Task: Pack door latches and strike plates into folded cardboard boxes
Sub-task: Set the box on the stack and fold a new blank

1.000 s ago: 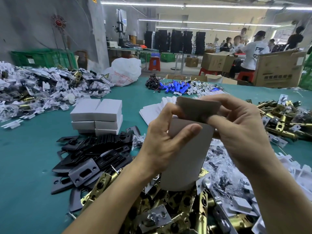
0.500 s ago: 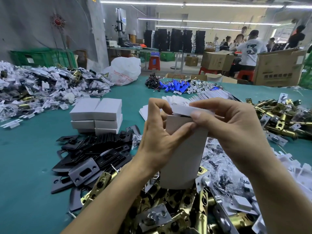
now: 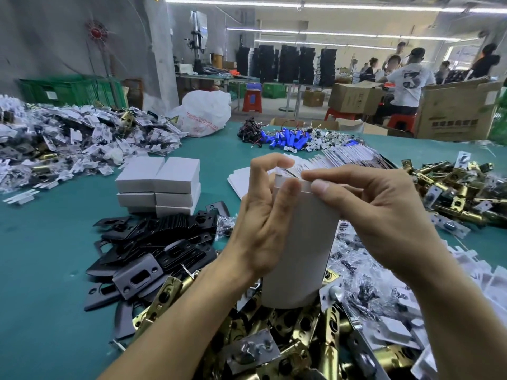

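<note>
At 6 o'clock, brass door latches (image 3: 277,341) heap under my hands. Above them the white cardboard box (image 3: 299,250) stands upright, I judge for tucking its top flap (image 3: 304,185). My left hand (image 3: 260,226) cups its side, thumb on the front, and my right hand (image 3: 384,215) pinches the flap. Black strike plates (image 3: 153,248) lie at 9 o'clock, with finished boxes (image 3: 162,185) beyond at 10.

A teal-topped table (image 3: 41,256) fills the view. A stack of closed white boxes (image 3: 159,185) sits at 10 o'clock, black strike plates (image 3: 153,245) at 8, and brass latches (image 3: 274,338) at 6. More latches (image 3: 452,187) lie at 3. Fanned flat card blanks (image 3: 348,157) are at 1, blue cylinders (image 3: 285,138) at 12, and a heap of bagged parts (image 3: 68,141) far out at 10.
</note>
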`<state>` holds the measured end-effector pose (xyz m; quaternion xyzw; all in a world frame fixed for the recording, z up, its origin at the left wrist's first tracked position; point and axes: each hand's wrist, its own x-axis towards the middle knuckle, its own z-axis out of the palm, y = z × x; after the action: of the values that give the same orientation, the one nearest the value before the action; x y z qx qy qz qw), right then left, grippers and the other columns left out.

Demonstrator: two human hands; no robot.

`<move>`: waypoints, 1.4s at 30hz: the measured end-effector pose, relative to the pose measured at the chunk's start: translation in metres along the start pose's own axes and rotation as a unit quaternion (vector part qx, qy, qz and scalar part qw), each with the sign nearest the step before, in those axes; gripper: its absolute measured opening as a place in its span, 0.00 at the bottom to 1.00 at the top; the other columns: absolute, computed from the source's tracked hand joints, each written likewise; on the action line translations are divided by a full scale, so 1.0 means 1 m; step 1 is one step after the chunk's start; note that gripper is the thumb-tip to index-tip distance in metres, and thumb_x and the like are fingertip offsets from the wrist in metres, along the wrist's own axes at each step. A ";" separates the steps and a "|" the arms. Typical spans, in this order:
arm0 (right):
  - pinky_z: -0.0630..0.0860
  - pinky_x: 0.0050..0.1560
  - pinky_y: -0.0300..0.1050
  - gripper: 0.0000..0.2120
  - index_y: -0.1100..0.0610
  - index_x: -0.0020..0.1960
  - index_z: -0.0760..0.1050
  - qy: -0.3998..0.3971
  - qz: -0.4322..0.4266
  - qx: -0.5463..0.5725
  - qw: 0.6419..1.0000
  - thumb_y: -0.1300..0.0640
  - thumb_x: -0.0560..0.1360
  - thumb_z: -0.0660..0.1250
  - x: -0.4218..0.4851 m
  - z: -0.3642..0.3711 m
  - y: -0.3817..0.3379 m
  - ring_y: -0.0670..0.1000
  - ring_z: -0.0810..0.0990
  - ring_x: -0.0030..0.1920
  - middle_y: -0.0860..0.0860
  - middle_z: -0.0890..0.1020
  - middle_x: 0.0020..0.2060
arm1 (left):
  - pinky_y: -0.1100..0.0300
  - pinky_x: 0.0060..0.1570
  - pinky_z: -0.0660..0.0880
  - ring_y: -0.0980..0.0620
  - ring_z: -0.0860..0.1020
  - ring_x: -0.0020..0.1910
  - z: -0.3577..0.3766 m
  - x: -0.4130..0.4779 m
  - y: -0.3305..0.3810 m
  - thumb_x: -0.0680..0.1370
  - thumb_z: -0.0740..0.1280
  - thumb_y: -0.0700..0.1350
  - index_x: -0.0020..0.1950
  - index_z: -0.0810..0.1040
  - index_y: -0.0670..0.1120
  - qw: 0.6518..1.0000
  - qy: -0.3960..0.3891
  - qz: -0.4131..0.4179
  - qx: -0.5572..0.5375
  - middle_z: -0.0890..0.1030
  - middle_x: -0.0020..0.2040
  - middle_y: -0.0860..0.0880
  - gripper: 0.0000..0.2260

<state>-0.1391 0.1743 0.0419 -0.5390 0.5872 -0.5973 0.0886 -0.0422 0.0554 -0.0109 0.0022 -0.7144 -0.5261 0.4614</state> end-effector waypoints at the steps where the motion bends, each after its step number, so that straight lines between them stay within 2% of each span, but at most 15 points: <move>1: 0.82 0.45 0.41 0.06 0.45 0.46 0.84 -0.004 -0.003 -0.012 1.000 0.52 0.71 0.69 0.000 -0.001 0.001 0.46 0.85 0.45 0.42 0.87 0.42 | 0.40 0.29 0.73 0.41 0.75 0.33 0.000 0.000 0.000 0.81 0.58 0.62 0.55 0.68 0.62 1.000 0.007 -0.002 0.000 0.75 0.42 0.35 0.07; 5: 0.82 0.54 0.47 0.07 0.45 0.50 0.85 -0.059 0.017 0.002 0.998 0.51 0.72 0.74 -0.001 -0.008 0.007 0.48 0.85 0.51 0.45 0.87 0.47 | 0.38 0.24 0.70 0.33 0.73 0.32 0.001 0.001 0.000 0.83 0.58 0.60 0.51 0.68 0.56 1.000 0.020 0.000 -0.013 0.73 0.40 0.33 0.08; 9: 0.83 0.49 0.48 0.14 0.50 0.52 0.85 -0.103 0.040 0.039 0.993 0.55 0.67 0.73 -0.001 -0.013 0.011 0.55 0.86 0.49 0.54 0.87 0.47 | 0.39 0.27 0.74 0.31 0.74 0.34 0.001 0.002 0.000 0.78 0.61 0.65 0.49 0.68 0.55 0.999 0.022 0.027 0.002 0.74 0.40 0.33 0.14; 13: 0.83 0.50 0.49 0.12 0.50 0.51 0.85 -0.099 0.038 0.039 0.994 0.56 0.68 0.72 -0.001 -0.012 0.009 0.56 0.86 0.48 0.52 0.87 0.46 | 0.41 0.33 0.75 0.43 0.78 0.38 0.000 0.002 -0.002 0.76 0.63 0.66 0.46 0.70 0.54 0.998 0.034 0.037 0.049 0.78 0.42 0.46 0.15; 18: 0.82 0.50 0.63 0.12 0.45 0.51 0.85 -0.073 0.028 -0.014 0.997 0.61 0.74 0.72 0.000 -0.008 0.010 0.58 0.86 0.47 0.49 0.87 0.45 | 0.41 0.39 0.76 0.45 0.79 0.41 0.001 0.005 -0.002 0.79 0.67 0.56 0.45 0.72 0.53 0.996 0.060 0.033 0.059 0.80 0.43 0.47 0.09; 21: 0.84 0.47 0.56 0.13 0.47 0.51 0.84 -0.001 -0.020 -0.027 0.999 0.63 0.72 0.73 0.000 -0.005 0.009 0.52 0.86 0.46 0.46 0.87 0.45 | 0.56 0.43 0.77 0.54 0.78 0.48 0.000 0.007 0.005 0.76 0.69 0.55 0.48 0.72 0.55 0.983 0.118 0.040 0.137 0.78 0.49 0.53 0.08; 24: 0.83 0.47 0.42 0.14 0.50 0.53 0.80 0.096 -0.093 0.000 0.991 0.64 0.72 0.73 0.002 -0.002 0.007 0.48 0.85 0.49 0.47 0.85 0.49 | 0.63 0.35 0.72 0.59 0.73 0.38 -0.004 0.009 0.015 0.72 0.68 0.61 0.46 0.70 0.53 0.965 0.207 0.007 0.164 0.73 0.41 0.54 0.15; 27: 0.80 0.54 0.40 0.23 0.49 0.61 0.70 0.120 -0.148 0.014 0.981 0.69 0.73 0.71 0.002 0.003 0.009 0.48 0.82 0.56 0.53 0.80 0.55 | 0.63 0.26 0.69 0.54 0.73 0.28 -0.011 0.018 0.027 0.70 0.67 0.71 0.42 0.73 0.48 0.963 0.153 -0.219 0.015 0.75 0.34 0.51 0.25; 29: 0.79 0.57 0.41 0.27 0.49 0.64 0.69 0.110 -0.149 0.034 0.982 0.70 0.72 0.71 0.001 0.008 0.011 0.50 0.81 0.59 0.50 0.79 0.56 | 0.62 0.25 0.72 0.48 0.80 0.29 -0.015 0.021 0.032 0.65 0.61 0.76 0.50 0.77 0.45 0.910 0.022 -0.395 -0.122 0.82 0.38 0.46 0.36; 30: 0.78 0.58 0.40 0.27 0.50 0.64 0.70 0.103 -0.150 0.045 0.982 0.70 0.71 0.70 0.000 0.011 0.012 0.49 0.80 0.60 0.48 0.79 0.56 | 0.59 0.29 0.77 0.44 0.83 0.35 -0.017 0.020 0.032 0.63 0.59 0.78 0.57 0.77 0.43 0.879 -0.036 -0.442 -0.176 0.85 0.44 0.44 0.42; 33: 0.81 0.52 0.41 0.25 0.53 0.60 0.73 0.059 -0.136 0.070 0.986 0.74 0.69 0.71 -0.003 0.019 0.013 0.49 0.82 0.56 0.49 0.80 0.53 | 0.42 0.52 0.80 0.35 0.81 0.57 -0.021 0.017 0.028 0.69 0.57 0.78 0.69 0.72 0.41 0.819 -0.134 -0.456 -0.322 0.80 0.63 0.37 0.46; 35: 0.84 0.44 0.49 0.24 0.52 0.56 0.75 0.014 -0.096 0.080 0.992 0.74 0.67 0.71 -0.005 0.023 0.013 0.51 0.84 0.49 0.51 0.82 0.49 | 0.38 0.56 0.77 0.38 0.78 0.58 -0.021 0.016 0.029 0.70 0.59 0.76 0.65 0.74 0.44 0.796 -0.145 -0.425 -0.406 0.77 0.63 0.39 0.39; 38: 0.83 0.50 0.55 0.21 0.54 0.53 0.77 -0.058 -0.033 0.066 0.996 0.75 0.67 0.73 -0.005 0.021 0.016 0.50 0.84 0.51 0.51 0.84 0.51 | 0.43 0.57 0.78 0.44 0.77 0.54 -0.018 0.016 0.027 0.70 0.67 0.68 0.60 0.77 0.43 0.788 -0.036 -0.416 -0.452 0.78 0.55 0.42 0.32; 40: 0.81 0.57 0.50 0.15 0.55 0.52 0.80 -0.106 0.005 0.027 0.994 0.70 0.71 0.74 -0.003 0.016 0.019 0.46 0.83 0.56 0.49 0.85 0.52 | 0.43 0.61 0.75 0.45 0.77 0.52 -0.017 0.018 0.024 0.66 0.73 0.61 0.60 0.77 0.39 0.807 0.077 -0.408 -0.421 0.77 0.52 0.44 0.33; 42: 0.80 0.52 0.40 0.08 0.52 0.51 0.81 -0.101 0.041 -0.059 0.992 0.63 0.75 0.72 -0.001 0.011 0.026 0.43 0.84 0.49 0.46 0.86 0.46 | 0.46 0.56 0.76 0.48 0.77 0.44 -0.019 0.021 0.024 0.60 0.76 0.59 0.58 0.77 0.42 0.847 0.146 -0.378 -0.344 0.76 0.46 0.45 0.32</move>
<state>-0.1445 0.1611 0.0178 -0.5766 0.6308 -0.5001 0.1397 -0.0298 0.0417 0.0216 0.1902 -0.3558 -0.8656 0.2967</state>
